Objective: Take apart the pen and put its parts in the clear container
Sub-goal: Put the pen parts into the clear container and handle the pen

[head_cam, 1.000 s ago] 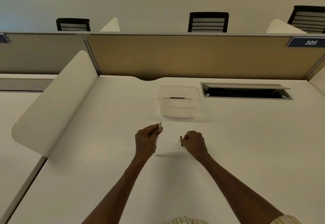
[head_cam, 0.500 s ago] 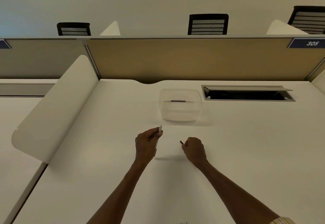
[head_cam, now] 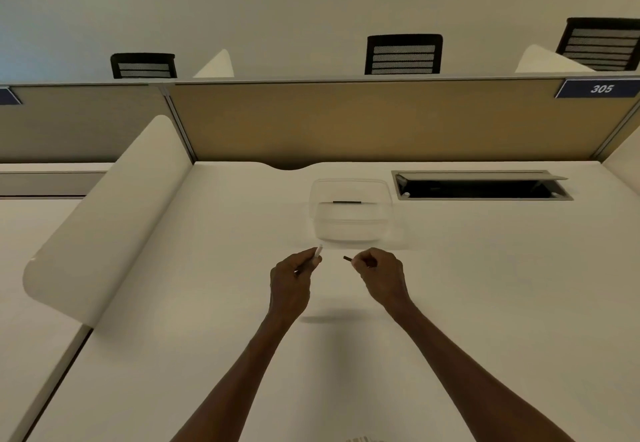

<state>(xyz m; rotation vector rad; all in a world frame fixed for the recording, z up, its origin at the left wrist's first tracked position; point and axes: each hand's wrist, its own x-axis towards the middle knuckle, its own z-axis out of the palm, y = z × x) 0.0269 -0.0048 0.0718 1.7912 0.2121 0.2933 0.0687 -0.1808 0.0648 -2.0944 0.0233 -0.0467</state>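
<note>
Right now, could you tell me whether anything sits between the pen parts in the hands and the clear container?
Nothing visible does: only bare white desk lies between the white pen piece, the small dark piece and the open-topped clear plastic container.

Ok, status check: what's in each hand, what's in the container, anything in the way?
Left hand grips white pen piece. Right hand pinches small dark piece. Clear container just beyond hands, one dark part inside. Nothing in the way.
</note>
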